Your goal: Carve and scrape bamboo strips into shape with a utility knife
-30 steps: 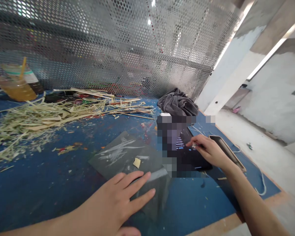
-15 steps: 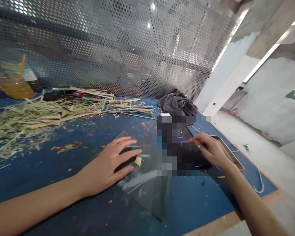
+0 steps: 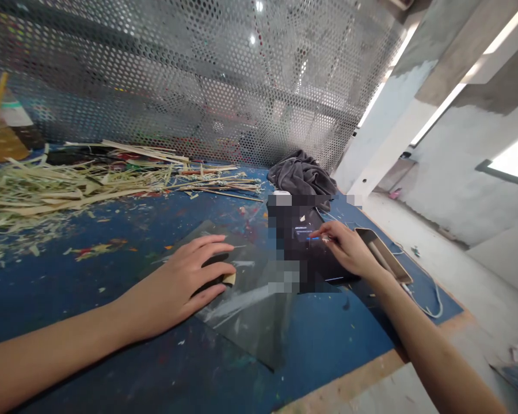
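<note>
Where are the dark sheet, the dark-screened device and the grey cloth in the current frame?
Dark sheet (image 3: pixel 255 313): head view, its bare lower middle.
Dark-screened device (image 3: pixel 313 259): head view, middle of its screen.
Grey cloth (image 3: pixel 301 176): head view, middle of its crumpled folds.

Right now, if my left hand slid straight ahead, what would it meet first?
The small pale yellow piece right by your left hand, perhaps touching it; beyond that, probably the black tablet.

You face a grey perforated metal screen (image 3: pixel 176 69); at right, a patchy grey-and-white wall (image 3: pixel 453 172) meets a pale grey floor (image 3: pixel 466 279).
</note>
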Motion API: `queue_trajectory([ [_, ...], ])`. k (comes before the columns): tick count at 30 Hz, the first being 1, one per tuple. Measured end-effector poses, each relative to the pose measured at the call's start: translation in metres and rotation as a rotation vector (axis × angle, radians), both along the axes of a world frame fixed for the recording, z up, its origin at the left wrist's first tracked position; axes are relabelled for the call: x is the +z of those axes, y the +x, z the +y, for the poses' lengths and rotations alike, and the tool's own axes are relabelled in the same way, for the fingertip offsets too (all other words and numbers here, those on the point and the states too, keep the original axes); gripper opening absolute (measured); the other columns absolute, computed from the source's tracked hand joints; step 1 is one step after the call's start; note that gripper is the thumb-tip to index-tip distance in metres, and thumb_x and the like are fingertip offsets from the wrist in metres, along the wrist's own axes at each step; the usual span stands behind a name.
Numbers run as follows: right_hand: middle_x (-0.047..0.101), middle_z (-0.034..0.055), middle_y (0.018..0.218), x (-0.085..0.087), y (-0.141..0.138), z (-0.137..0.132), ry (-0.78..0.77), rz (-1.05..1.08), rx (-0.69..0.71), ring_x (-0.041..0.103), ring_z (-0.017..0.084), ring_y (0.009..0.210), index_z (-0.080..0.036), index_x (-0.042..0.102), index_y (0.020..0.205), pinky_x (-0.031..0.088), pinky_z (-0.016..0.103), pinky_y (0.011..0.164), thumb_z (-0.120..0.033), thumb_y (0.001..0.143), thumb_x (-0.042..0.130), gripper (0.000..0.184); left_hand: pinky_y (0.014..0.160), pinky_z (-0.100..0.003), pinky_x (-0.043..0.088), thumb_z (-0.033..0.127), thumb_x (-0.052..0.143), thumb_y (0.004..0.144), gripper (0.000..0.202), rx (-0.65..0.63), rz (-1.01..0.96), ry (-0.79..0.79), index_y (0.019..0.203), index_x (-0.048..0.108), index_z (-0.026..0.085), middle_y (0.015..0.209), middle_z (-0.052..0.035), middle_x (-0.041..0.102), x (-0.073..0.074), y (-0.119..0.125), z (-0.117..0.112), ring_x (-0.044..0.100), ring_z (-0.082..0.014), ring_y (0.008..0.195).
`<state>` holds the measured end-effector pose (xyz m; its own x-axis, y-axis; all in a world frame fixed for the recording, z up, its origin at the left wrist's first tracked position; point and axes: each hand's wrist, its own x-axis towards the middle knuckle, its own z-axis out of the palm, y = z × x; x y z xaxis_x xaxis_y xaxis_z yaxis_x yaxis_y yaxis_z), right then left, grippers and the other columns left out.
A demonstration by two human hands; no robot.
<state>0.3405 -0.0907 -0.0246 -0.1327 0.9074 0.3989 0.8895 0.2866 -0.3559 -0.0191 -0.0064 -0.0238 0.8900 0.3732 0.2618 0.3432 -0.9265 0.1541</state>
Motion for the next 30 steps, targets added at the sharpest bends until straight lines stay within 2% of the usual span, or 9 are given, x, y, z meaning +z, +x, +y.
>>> queue_trajectory([
  [4,0.067,0.0008,0.101,0.001,-0.003,0.001,-0.029,-0.027,0.025,0.057,0.019,0.089,-0.026,0.053,0.097,0.044,0.032,0.074,-0.013,0.084,0.047,0.020,0.104,-0.051,0.037,0.037,0.044,0.093,0.030,0.010,0.007,0.017,0.121,0.055,0.036,0.135,-0.0008,0.046,-0.002,0.001,0.001,0.033,-0.0277,0.132],
  [7,0.066,0.0010,0.101,0.002,-0.001,0.000,0.011,-0.012,-0.011,0.057,0.019,0.090,-0.026,0.054,0.099,0.044,0.032,0.075,-0.012,0.084,0.047,0.021,0.104,-0.052,0.038,0.038,0.044,0.093,0.034,0.016,0.017,0.029,0.127,0.051,0.037,0.136,-0.0015,0.046,-0.003,0.001,0.002,0.033,-0.0282,0.132],
  [11,0.065,0.0031,0.095,0.003,0.005,-0.002,0.098,0.032,-0.112,0.057,0.018,0.082,-0.024,0.054,0.098,0.043,0.032,0.073,-0.019,0.091,0.041,0.016,0.104,-0.050,0.038,0.036,0.044,0.093,0.027,0.000,0.009,0.016,0.115,0.060,0.036,0.135,-0.0001,0.047,-0.002,0.001,0.002,0.033,-0.0275,0.132],
  [15,0.066,0.0028,0.092,0.001,0.008,-0.002,0.074,0.026,-0.099,0.058,0.018,0.079,-0.024,0.055,0.099,0.043,0.032,0.071,-0.024,0.092,0.043,0.014,0.105,-0.048,0.038,0.035,0.045,0.093,0.023,-0.019,-0.011,0.002,0.107,0.063,0.034,0.133,0.0004,0.048,-0.001,0.000,0.000,0.033,-0.0263,0.132],
  [19,0.065,0.0034,0.098,0.000,0.004,-0.001,0.038,-0.006,-0.033,0.057,0.020,0.088,-0.025,0.055,0.101,0.044,0.034,0.077,-0.017,0.088,0.043,0.020,0.105,-0.045,0.037,0.034,0.047,0.092,0.020,-0.035,-0.026,-0.007,0.101,0.065,0.032,0.130,-0.0001,0.050,-0.001,-0.001,0.000,0.034,-0.0260,0.132],
  [23,0.064,0.0039,0.099,0.004,-0.004,-0.002,-0.031,-0.054,0.016,0.057,0.020,0.088,-0.026,0.056,0.102,0.044,0.034,0.076,-0.011,0.084,0.044,0.026,0.105,-0.046,0.037,0.035,0.047,0.092,0.019,-0.036,-0.026,-0.032,0.100,0.065,0.032,0.129,-0.0001,0.051,-0.001,-0.001,0.001,0.033,-0.0261,0.132],
  [30,0.061,0.0042,0.097,0.004,-0.007,-0.003,-0.065,-0.092,-0.040,0.057,0.019,0.088,-0.025,0.055,0.103,0.045,0.033,0.076,-0.009,0.082,0.045,0.028,0.107,-0.045,0.035,0.033,0.047,0.092,0.019,-0.037,-0.046,-0.047,0.099,0.064,0.032,0.128,0.0008,0.052,-0.001,-0.001,0.000,0.034,-0.0249,0.132],
])
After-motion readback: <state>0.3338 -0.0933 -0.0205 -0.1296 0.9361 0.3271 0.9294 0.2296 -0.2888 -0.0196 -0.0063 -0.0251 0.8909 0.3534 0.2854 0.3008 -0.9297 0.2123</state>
